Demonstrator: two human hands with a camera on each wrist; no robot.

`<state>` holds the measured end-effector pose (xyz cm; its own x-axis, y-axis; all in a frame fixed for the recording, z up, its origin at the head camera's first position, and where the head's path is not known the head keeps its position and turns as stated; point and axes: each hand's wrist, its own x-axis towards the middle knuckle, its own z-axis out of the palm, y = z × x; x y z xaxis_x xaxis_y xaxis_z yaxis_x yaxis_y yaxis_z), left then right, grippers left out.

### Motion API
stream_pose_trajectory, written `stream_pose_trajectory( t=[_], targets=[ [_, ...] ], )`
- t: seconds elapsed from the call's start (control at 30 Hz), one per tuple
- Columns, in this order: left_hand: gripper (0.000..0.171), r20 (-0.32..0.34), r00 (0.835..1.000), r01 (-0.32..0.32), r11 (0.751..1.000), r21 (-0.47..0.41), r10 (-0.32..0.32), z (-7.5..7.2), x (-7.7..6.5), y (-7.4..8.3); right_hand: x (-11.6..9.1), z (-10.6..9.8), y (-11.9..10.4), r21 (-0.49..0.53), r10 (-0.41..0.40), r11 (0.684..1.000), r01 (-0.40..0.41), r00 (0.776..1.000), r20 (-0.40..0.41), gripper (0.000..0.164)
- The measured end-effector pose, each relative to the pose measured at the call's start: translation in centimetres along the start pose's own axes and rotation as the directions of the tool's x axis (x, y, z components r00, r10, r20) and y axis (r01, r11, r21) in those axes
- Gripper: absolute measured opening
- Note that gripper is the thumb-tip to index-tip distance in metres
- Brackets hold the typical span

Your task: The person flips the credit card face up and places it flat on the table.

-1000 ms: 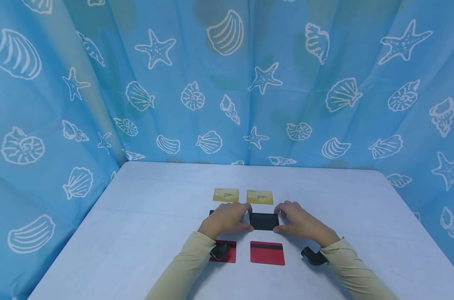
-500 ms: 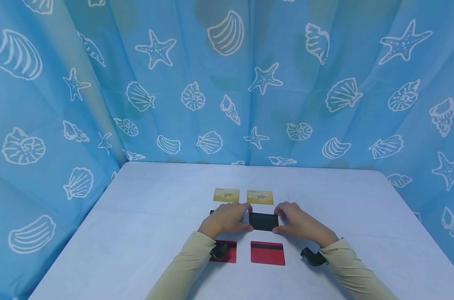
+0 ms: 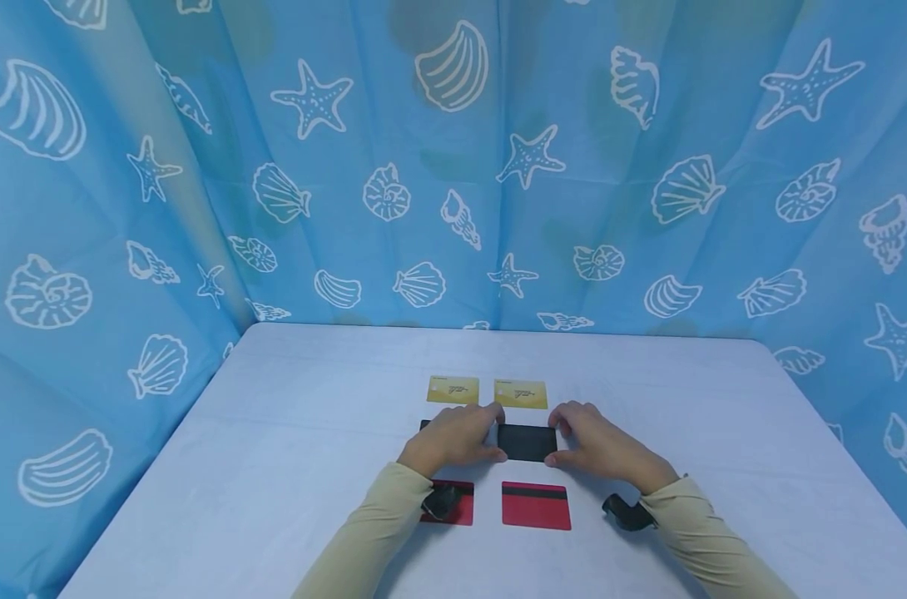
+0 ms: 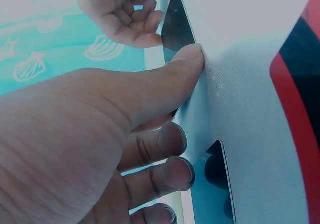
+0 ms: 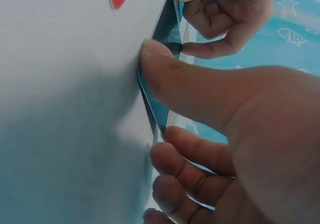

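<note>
A black card (image 3: 527, 443) lies flat between both hands in the middle of the white table. My left hand (image 3: 457, 437) pinches it at the left end, thumb on the near corner and index finger at the far one. At the right end my right hand (image 3: 607, 445) grips it the same way. In the left wrist view the thumb tip presses the near edge of this dark, shiny card (image 4: 179, 27). A second black card (image 3: 423, 423) sits under the left hand, mostly hidden by it in the head view.
Two yellow cards (image 3: 520, 393) lie side by side beyond the hands. Two red cards (image 3: 536, 506) with dark stripes are nearer; the left wrist camera (image 3: 442, 502) partly covers the left one. Behind the white table (image 3: 311, 399) hangs a blue shell-print curtain (image 3: 453, 166).
Almost nothing differs. The black card has shifted very slightly between the fingers, and both hands keep their places at its ends.
</note>
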<state>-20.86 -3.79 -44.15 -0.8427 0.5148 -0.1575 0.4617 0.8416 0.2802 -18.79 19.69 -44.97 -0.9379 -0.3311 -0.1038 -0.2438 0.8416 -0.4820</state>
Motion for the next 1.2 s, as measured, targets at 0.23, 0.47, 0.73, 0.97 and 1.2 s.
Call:
stream_pose_trajectory(
  t=[0.23,0.47,0.73,0.97,1.2],
  targets=[
    [0.055,-0.003,1.0,-0.002,1.0,0.013,0.002,-0.05,-0.09,0.02,-0.11,-0.07,-0.04,-0.02,0.008,1.0,-0.008,1.0,0.013,0.054],
    [0.054,-0.006,1.0,-0.003,1.0,0.02,0.003,-0.29,-0.32,0.18,-0.11,-0.13,-0.1,-0.042,0.013,0.999,-0.012,1.0,0.02,0.058],
    [0.055,0.004,1.0,0.01,1.0,0.006,-0.01,-0.33,-0.4,0.13,-0.16,-0.15,0.03,-0.039,0.005,0.999,-0.004,0.999,0.032,0.061],
    [0.054,0.017,1.0,0.016,1.0,0.005,-0.016,-0.33,-0.19,-0.03,-0.14,-0.29,0.14,-0.037,-0.002,0.999,0.003,0.999,0.033,0.06],
    [0.055,0.037,0.999,0.011,1.0,-0.02,-0.01,-0.2,0.0,-0.21,-0.32,-0.49,-0.15,-0.024,0.006,1.0,-0.005,0.999,0.036,0.063]
  ],
)
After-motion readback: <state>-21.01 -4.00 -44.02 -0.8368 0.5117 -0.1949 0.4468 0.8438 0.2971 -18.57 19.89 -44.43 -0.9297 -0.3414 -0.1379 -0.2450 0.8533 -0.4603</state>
